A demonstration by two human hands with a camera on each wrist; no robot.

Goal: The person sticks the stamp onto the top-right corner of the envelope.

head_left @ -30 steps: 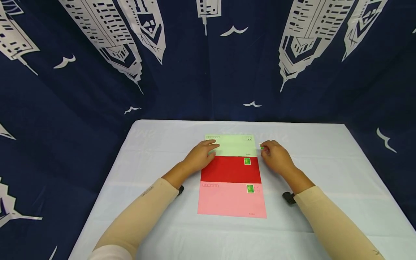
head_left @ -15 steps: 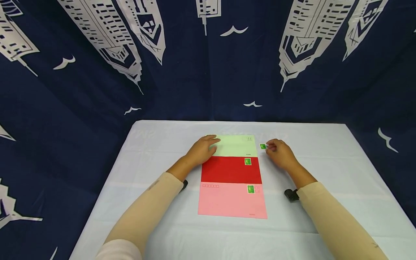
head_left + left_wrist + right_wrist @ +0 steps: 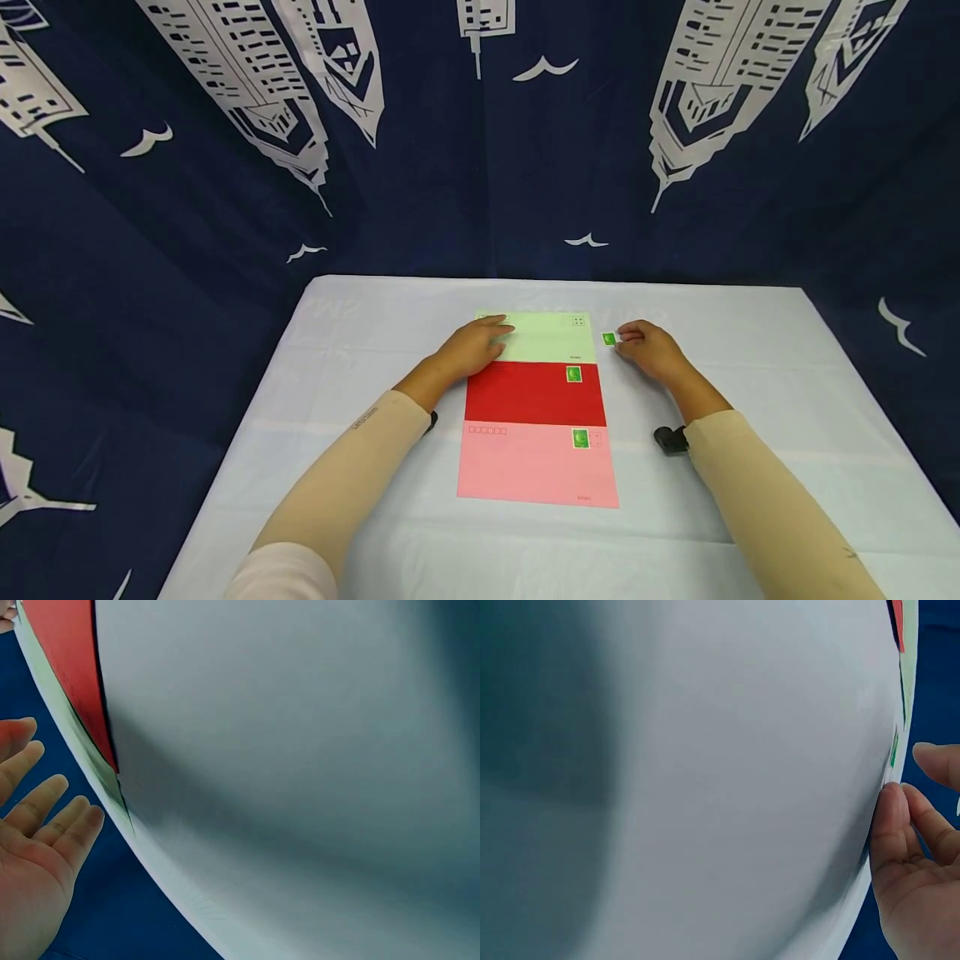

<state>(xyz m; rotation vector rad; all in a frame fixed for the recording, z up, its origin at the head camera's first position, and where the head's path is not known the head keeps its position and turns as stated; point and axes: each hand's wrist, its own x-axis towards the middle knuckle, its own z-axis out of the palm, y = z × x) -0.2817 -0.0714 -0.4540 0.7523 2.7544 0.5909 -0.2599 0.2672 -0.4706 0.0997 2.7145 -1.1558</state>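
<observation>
My left hand point(image 3: 471, 346) lies over the left end of a pale green envelope point(image 3: 551, 337), its fingers extended. The left wrist view has that hand point(image 3: 41, 862) with fingers spread and nothing between them. To the right of the green envelope, a small green postage stamp point(image 3: 609, 339) with a white border lies on the white-covered table. My right hand point(image 3: 649, 348) is just right of the stamp, fingertips at its edge. In the right wrist view, the right thumb point(image 3: 939, 763) stands apart from the fingers, which come down to the tabletop by the stamp point(image 3: 894, 748).
Below the green envelope are a red envelope point(image 3: 532, 393) and a pink envelope point(image 3: 525, 467), each bearing a green stamp near its upper right. The white table point(image 3: 360, 333) ends at a dark blue curtain point(image 3: 420, 208) printed with buildings and birds.
My right hand has drawn back slightly to the right, uncovering the stamp that its fingers partly hid. My left hand has shifted slightly on the green envelope.
</observation>
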